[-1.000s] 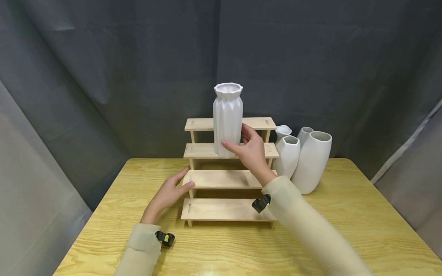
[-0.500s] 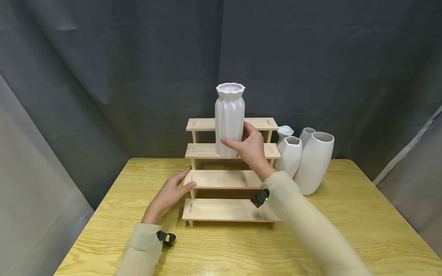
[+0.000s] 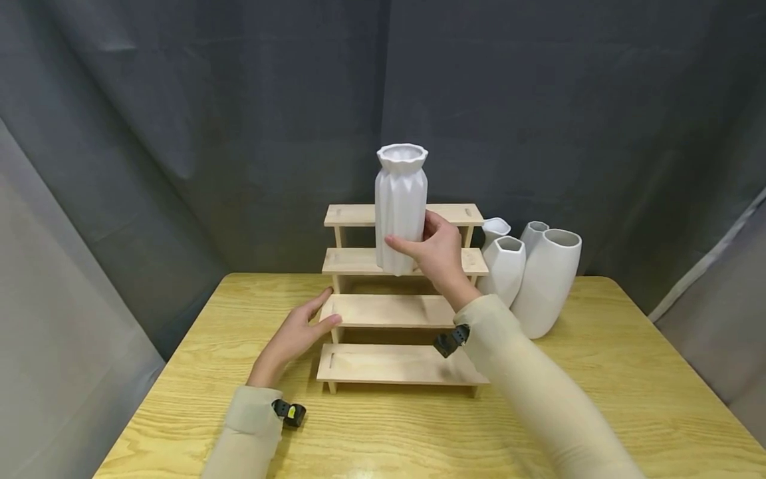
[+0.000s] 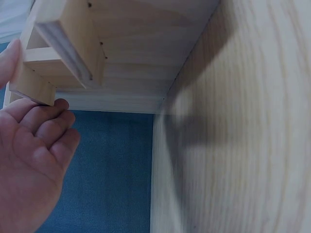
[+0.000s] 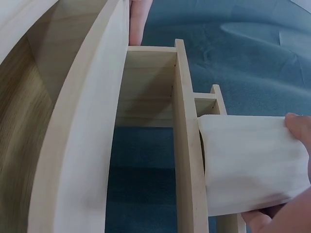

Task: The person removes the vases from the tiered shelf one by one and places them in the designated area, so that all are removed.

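Observation:
A white pleated vase [image 3: 399,199] with a scalloped rim stands upright at the second board from the top of a four-tier wooden display stand [image 3: 389,311]. My right hand [image 3: 441,256] holds its lower right side, thumb across the front and fingers behind. In the right wrist view, the base of the vase [image 5: 252,165] is right at the front edge of a board. My left hand [image 3: 299,332] grips the left end of the stand's third board, thumb on top. Curled fingers [image 4: 48,126] show against the stand's side in the left wrist view.
Right of the stand, several white vases cluster on the wooden table [image 3: 628,372]: a tall smooth one [image 3: 547,286], a faceted one [image 3: 503,269] and smaller ones behind. A dark curtain [image 3: 239,133] hangs behind the table.
The scene has drifted slightly right in the head view. Both hands keep their holds, and the vase stays upright at the same board, its base a touch nearer the board's front edge.

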Tool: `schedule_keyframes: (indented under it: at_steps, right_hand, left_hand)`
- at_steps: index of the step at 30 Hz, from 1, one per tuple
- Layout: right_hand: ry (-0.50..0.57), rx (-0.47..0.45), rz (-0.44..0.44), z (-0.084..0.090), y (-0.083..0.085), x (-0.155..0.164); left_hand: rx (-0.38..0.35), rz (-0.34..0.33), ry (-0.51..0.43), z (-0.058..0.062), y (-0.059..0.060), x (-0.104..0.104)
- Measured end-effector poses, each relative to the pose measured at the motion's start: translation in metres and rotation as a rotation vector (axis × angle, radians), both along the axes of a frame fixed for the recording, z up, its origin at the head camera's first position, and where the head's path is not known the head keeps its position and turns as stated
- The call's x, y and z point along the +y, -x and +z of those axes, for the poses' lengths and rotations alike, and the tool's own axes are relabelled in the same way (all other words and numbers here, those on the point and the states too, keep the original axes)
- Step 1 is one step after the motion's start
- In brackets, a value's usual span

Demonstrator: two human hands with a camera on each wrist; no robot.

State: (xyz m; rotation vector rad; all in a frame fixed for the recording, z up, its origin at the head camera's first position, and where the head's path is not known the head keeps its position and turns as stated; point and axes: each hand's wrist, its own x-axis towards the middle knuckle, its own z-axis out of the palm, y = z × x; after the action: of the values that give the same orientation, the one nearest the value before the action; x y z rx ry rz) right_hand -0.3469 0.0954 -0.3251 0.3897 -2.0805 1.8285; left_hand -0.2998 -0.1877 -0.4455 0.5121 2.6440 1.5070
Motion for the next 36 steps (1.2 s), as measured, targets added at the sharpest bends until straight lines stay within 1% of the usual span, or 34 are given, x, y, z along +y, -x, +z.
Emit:
schedule_keyframes:
  at_steps: [5, 10, 15, 21, 24, 29, 30, 36]
  right_hand:
    - [-0.001, -0.005, -0.007, 0.000, -0.003, 0.002]
    - [-0.030, -0.012, -0.019, 0.001, -0.008, 0.004]
    - [-0.046, -0.002, -0.018, 0.004, -0.017, 0.008]
    - [-0.018, 0.000, 0.002, 0.005, -0.027, 0.013]
    - [-0.022, -0.004, 0.009, 0.004, -0.031, 0.017]
    - [-0.040, -0.003, 0.007, 0.003, -0.038, 0.022]
    - [-0.044, -0.005, 0.008, 0.005, -0.041, 0.022]
    - [-0.039, -0.009, 0.020, 0.006, -0.051, 0.028]
  left_hand:
    - [0.011, -0.001, 0.008, 0.001, 0.001, 0.001]
    - [-0.003, 0.001, 0.004, -0.001, 0.002, 0.000]
    - [-0.004, -0.003, 0.005, -0.002, 0.004, -0.001]
    - [0.013, -0.013, 0.003, -0.001, 0.004, -0.002]
    - [0.016, -0.016, -0.003, 0.000, 0.003, -0.002]
    - [0.010, -0.022, -0.020, 0.000, 0.001, -0.003]
    - [0.012, -0.024, -0.021, 0.000, 0.001, -0.003]
    - [0.009, -0.022, -0.021, 0.000, 0.002, -0.003]
